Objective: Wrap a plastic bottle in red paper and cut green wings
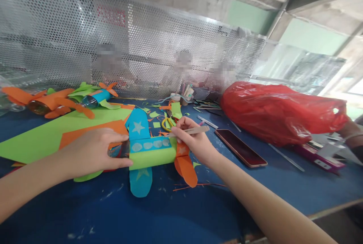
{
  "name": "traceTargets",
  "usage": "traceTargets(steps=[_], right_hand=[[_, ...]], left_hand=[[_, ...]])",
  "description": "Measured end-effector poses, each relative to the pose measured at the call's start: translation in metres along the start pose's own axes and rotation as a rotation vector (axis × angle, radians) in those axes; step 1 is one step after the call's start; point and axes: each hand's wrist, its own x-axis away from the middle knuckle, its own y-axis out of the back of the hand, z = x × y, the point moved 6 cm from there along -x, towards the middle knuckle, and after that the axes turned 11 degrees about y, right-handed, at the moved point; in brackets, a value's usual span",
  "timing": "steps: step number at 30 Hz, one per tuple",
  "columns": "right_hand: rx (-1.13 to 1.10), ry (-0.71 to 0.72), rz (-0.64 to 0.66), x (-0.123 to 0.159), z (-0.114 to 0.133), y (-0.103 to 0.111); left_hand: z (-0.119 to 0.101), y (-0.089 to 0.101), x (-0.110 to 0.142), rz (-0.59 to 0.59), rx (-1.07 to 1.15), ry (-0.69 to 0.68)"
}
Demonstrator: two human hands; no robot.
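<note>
A model airplane [153,159] of blue, green and orange paper lies on the table, with white stars on its blue wings and a row of pale ovals along its body. My left hand [98,147] holds its front end, thumb and fingers on either side of the clear bottle part. My right hand [193,138] is closed around a slim beige tool [202,129], which looks like a craft knife. Its thin tip points left, just over the blue strip near the orange tail. I cannot tell whether the tip touches the paper.
Green paper sheets [31,142] lie at left, other paper-covered bottle models [51,100] behind them. Yellow-handled scissors [166,124] sit among paper scraps. A phone [241,147], a red plastic bag [272,111] and another person's arm [351,134] are at right. A perforated metal screen [159,40] stands behind.
</note>
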Motion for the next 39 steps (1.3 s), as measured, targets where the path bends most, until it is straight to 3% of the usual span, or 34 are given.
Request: traceTargets(steps=[21, 39], right_hand=[[0.120, 0.060, 0.020, -0.0015, -0.0016, 0.0037], [0.158, 0.060, -0.011, -0.0023, -0.0024, 0.0068]], left_hand=[[-0.0080, 0.0044, 0.0019, 0.020, -0.020, -0.004], [-0.0015, 0.0014, -0.0005, -0.016, -0.031, -0.025]])
